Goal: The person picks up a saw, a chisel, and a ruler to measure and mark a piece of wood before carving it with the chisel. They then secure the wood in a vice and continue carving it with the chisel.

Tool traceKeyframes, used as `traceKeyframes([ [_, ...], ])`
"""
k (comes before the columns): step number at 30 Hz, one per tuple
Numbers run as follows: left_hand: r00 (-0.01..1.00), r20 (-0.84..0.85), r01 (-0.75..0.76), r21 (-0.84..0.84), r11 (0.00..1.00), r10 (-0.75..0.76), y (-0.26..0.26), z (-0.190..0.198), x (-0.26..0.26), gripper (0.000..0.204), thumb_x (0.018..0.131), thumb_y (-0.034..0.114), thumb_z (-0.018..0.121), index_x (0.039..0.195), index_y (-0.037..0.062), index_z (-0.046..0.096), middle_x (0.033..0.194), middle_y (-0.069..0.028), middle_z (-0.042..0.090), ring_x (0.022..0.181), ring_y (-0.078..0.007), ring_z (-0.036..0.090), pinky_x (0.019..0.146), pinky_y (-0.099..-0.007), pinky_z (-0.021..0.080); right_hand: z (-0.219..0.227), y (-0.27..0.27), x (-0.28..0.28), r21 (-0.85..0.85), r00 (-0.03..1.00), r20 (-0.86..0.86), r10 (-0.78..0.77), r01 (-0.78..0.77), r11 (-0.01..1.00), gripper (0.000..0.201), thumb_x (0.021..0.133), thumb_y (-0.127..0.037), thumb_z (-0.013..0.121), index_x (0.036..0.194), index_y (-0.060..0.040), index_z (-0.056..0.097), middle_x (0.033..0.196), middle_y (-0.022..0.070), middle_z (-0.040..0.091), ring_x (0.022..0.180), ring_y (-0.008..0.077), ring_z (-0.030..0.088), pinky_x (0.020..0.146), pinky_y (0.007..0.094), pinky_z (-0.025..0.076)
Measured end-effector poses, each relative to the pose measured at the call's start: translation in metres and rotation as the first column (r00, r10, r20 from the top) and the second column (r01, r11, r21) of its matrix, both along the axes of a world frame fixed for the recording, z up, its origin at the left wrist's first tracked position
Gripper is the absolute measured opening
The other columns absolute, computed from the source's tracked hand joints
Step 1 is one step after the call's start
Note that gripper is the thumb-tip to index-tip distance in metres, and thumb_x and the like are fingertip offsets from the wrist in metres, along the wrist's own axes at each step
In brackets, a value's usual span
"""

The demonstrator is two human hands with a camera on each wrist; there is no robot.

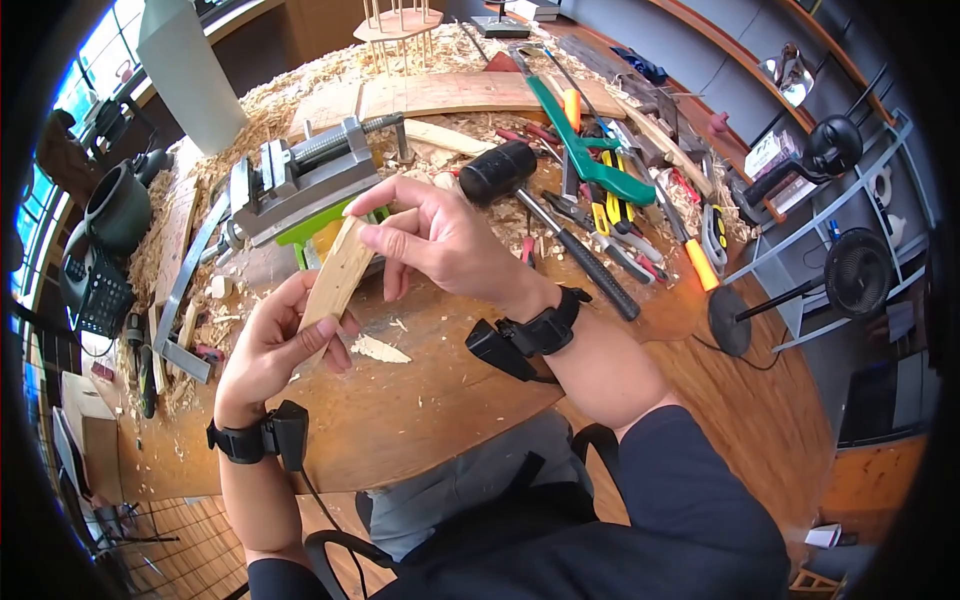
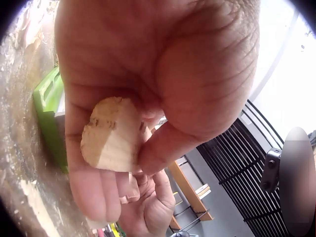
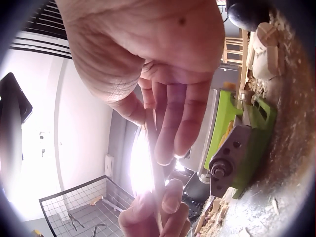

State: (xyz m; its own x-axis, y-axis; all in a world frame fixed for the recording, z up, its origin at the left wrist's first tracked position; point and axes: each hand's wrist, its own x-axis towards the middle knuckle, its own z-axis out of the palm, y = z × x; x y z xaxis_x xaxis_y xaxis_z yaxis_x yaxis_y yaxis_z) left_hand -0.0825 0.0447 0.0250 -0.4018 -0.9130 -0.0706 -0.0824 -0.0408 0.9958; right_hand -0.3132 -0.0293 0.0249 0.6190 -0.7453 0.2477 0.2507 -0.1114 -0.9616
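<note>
A flat, narrow strip of pale wood [image 1: 342, 270] with small dark marks slants upward between both hands, above the bench. Its lower end is gripped by the left hand [image 1: 268, 345], thumb on the near face and fingers behind. At the upper end, the right hand [image 1: 455, 245] pinches the strip between thumb and fingers. In the left wrist view, the strip's rough-cut end [image 2: 112, 136] faces the camera between thumb and fingers. The right wrist view has the strip nearly edge-on, with bright glare on its face. Just beyond the hands stands a grey metal vise [image 1: 300, 172] with a green base.
A black rubber mallet [image 1: 500, 170] lies right of the vise. Farther right are a green-handled saw [image 1: 585, 150] and several hand tools. A metal square [image 1: 185, 290] lies at left. Wood shavings [image 1: 275, 95] cover the back of the bench [image 1: 440, 400], near a wooden stand [image 1: 398, 27].
</note>
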Motion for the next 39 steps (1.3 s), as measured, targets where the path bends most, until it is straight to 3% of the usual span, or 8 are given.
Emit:
traceKeyframes([
  [12, 0.958, 0.049, -0.278, -0.076, 0.957, 0.282, 0.0, 0.001, 0.001, 0.041, 0.104, 0.039, 0.044, 0.096, 0.0021, 0.059, 0.057, -0.0027, 0.054, 0.037, -0.0072, 0.042, 0.034, -0.0199, 0.031, -0.002, 0.001, 0.002, 0.007, 0.998, 0.028, 0.056, -0.056, 0.998, 0.032, 0.098, -0.025, 0.059, 0.117, 0.0, 0.054, 0.09, 0.0091, 0.069, 0.063, 0.0106, 0.064, 0.055, 0.0225, 0.052],
  [20, 0.861, -0.117, -0.505, -0.074, 0.86, 0.495, -0.004, 0.004, 0.009, 0.056, 0.104, 0.048, 0.034, 0.091, -0.0006, 0.06, 0.052, -0.0036, 0.05, 0.034, -0.0098, 0.039, 0.032, -0.0216, 0.031, 0.013, -0.011, -0.021, -0.158, 0.977, -0.065, -0.203, 0.191, 0.969, 0.026, 0.099, -0.025, 0.058, 0.098, -0.0003, 0.066, 0.089, 0.008, 0.071, 0.059, 0.0087, 0.064, 0.052, 0.0212, 0.052],
  [22, 0.833, -0.151, -0.545, -0.062, 0.836, 0.532, -0.006, 0.007, 0.011, 0.056, 0.104, 0.048, 0.034, 0.091, -0.0002, 0.059, 0.052, -0.0036, 0.049, 0.033, -0.0102, 0.039, 0.032, -0.0217, 0.031, 0.013, -0.03, -0.054, -0.37, 0.876, -0.062, -0.478, 0.424, 0.826, 0.023, 0.098, -0.021, 0.058, 0.1, -0.0006, 0.067, 0.09, 0.0087, 0.071, 0.068, 0.0102, 0.067, 0.055, 0.0229, 0.055],
  [24, 0.82, -0.202, -0.555, -0.05, 0.83, 0.536, -0.006, 0.007, 0.014, 0.056, 0.104, 0.048, 0.034, 0.091, -0.0003, 0.059, 0.052, -0.0041, 0.049, 0.033, -0.0106, 0.038, 0.033, -0.0219, 0.03, 0.019, -0.034, -0.1, -0.588, 0.607, -0.141, -0.782, 0.584, 0.559, 0.027, 0.092, -0.028, 0.066, 0.105, -0.0039, 0.068, 0.092, 0.0083, 0.073, 0.081, 0.0144, 0.068, 0.072, 0.0283, 0.052],
  [27, 0.814, -0.22, -0.557, -0.03, 0.83, 0.538, -0.006, 0.011, 0.014, 0.056, 0.104, 0.047, 0.033, 0.093, -0.0014, 0.059, 0.053, -0.0047, 0.049, 0.034, -0.011, 0.037, 0.033, -0.0226, 0.03, 0.025, -0.026, -0.166, -0.81, 0.096, -0.423, -0.901, 0.406, 0.423, 0.042, 0.082, -0.035, 0.073, 0.111, -0.0048, 0.066, 0.104, 0.0175, 0.07, 0.099, 0.0322, 0.066, 0.087, 0.0401, 0.05],
  [28, 0.809, -0.233, -0.559, -0.017, 0.829, 0.541, -0.005, 0.012, 0.013, 0.057, 0.104, 0.048, 0.033, 0.093, -0.0017, 0.059, 0.054, -0.0047, 0.048, 0.034, -0.011, 0.037, 0.034, -0.0228, 0.03, 0.028, -0.022, -0.176, -0.793, -0.013, -0.536, -0.844, 0.351, 0.498, 0.047, 0.077, -0.033, 0.076, 0.113, -0.0043, 0.065, 0.107, 0.0191, 0.068, 0.103, 0.0336, 0.064, 0.09, 0.0407, 0.048],
  [33, 0.827, -0.261, -0.52, -0.017, 0.854, 0.498, -0.007, 0.01, 0.016, 0.059, 0.104, 0.049, 0.031, 0.104, -0.0023, 0.06, 0.058, -0.0044, 0.05, 0.039, -0.0116, 0.042, 0.038, -0.0232, 0.035, 0.011, -0.049, -0.203, -0.65, 0.105, -0.735, -0.67, 0.174, 0.74, 0.051, 0.073, -0.027, 0.079, 0.114, -0.0028, 0.063, 0.107, 0.0202, 0.067, 0.102, 0.0343, 0.063, 0.089, 0.0409, 0.048],
  [39, 0.803, -0.276, -0.548, 0.003, 0.836, 0.528, -0.011, 0.009, 0.019, 0.057, 0.104, 0.049, 0.03, 0.106, -0.001, 0.059, 0.058, -0.0041, 0.05, 0.039, -0.0113, 0.042, 0.039, -0.0224, 0.036, 0.02, -0.068, -0.221, -0.666, 0.135, -0.728, -0.672, 0.089, 0.74, 0.043, 0.074, -0.018, 0.074, 0.113, -0.0035, 0.063, 0.104, 0.0187, 0.067, 0.098, 0.0322, 0.064, 0.087, 0.0389, 0.05],
])
